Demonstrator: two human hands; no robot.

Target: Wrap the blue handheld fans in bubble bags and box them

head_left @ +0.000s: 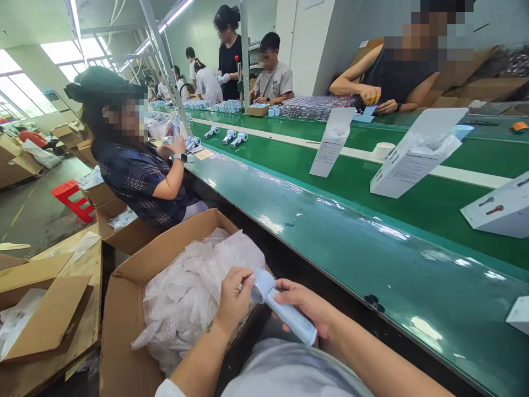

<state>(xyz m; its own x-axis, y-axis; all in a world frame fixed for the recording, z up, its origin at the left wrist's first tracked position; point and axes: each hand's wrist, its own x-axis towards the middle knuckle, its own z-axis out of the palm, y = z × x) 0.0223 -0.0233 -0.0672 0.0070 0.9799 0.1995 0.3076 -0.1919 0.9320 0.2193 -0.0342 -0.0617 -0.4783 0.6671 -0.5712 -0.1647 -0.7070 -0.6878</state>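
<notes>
At far left, an open carton [53,322] is cut off by the frame. Beside bubble-wrap bags [194,275], the left hand [233,298] has thumb and fingertips at the head [263,282] of the light-blue device [288,317]; grip cannot be confirmed. The right hand [312,309] is clamped round its handle [302,329], fingers partly hidden. Far right, a white box [502,207] is cropped. Room: bright windows [25,82] left; glare-streaked green worktop [351,253] toward right.

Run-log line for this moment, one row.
right hand: holds blue device by handle | left hand: at device's head | box: bubble wrap inside | belt: white cartons
</notes>
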